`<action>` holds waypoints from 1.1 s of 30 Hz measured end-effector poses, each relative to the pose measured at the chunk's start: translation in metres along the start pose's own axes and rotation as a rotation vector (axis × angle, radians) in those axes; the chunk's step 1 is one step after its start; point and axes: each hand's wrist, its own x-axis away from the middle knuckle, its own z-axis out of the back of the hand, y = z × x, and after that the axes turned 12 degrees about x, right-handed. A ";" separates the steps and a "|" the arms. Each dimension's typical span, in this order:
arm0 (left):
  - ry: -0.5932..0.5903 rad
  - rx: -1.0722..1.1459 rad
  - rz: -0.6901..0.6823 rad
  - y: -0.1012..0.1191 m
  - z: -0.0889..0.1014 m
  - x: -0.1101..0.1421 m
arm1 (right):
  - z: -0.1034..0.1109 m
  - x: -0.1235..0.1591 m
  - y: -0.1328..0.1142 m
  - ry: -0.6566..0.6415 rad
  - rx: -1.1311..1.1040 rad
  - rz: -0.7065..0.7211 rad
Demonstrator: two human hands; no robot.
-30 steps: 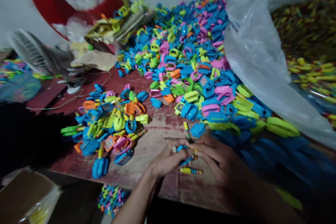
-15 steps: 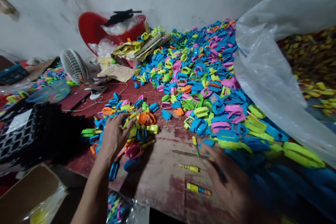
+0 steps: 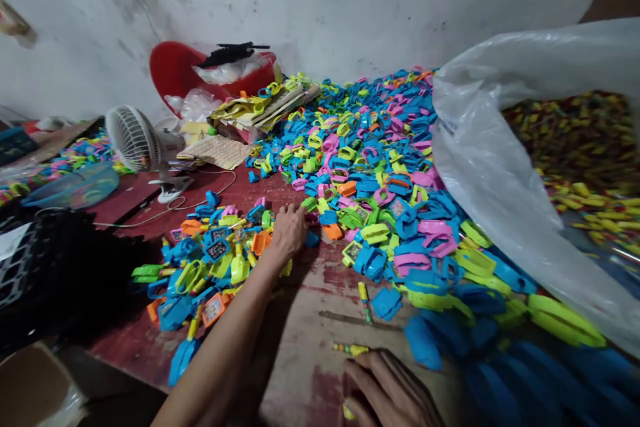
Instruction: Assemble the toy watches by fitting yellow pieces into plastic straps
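Note:
My left hand reaches forward between the small heap of toy watches and the large heap. Its fingers bend down beside a blue piece and a pink one; the fingertips are partly hidden, and I see nothing held. My right hand is low over the near table edge, fingers apart. It covers part of a small yellow tube with coloured dots. A yellow bit shows below its fingers. Another yellow-and-green tube lies farther up, next to a blue watch piece.
A large heap of coloured toy watches spreads back to the wall. On the right stands a clear plastic bag beside many yellow tubes. A white fan, red tub and black crate are leftward.
My left hand has moved right and forward, off the small heap to the large heap's edge. My right hand has come left and nearer, over the small tubes. The view has shifted slightly.

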 end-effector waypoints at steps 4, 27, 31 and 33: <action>-0.111 0.039 -0.008 0.006 -0.008 -0.021 | 0.013 -0.002 -0.007 -0.034 -0.017 -0.005; -0.239 1.930 0.495 0.075 0.005 0.146 | 0.035 -0.042 -0.013 0.035 -0.309 -0.472; -0.175 2.108 0.585 0.098 -0.016 0.171 | 0.032 -0.041 -0.017 -0.056 -0.495 -0.692; -0.131 2.121 0.564 0.103 -0.021 0.176 | 0.034 -0.035 -0.017 -0.101 -0.517 -0.732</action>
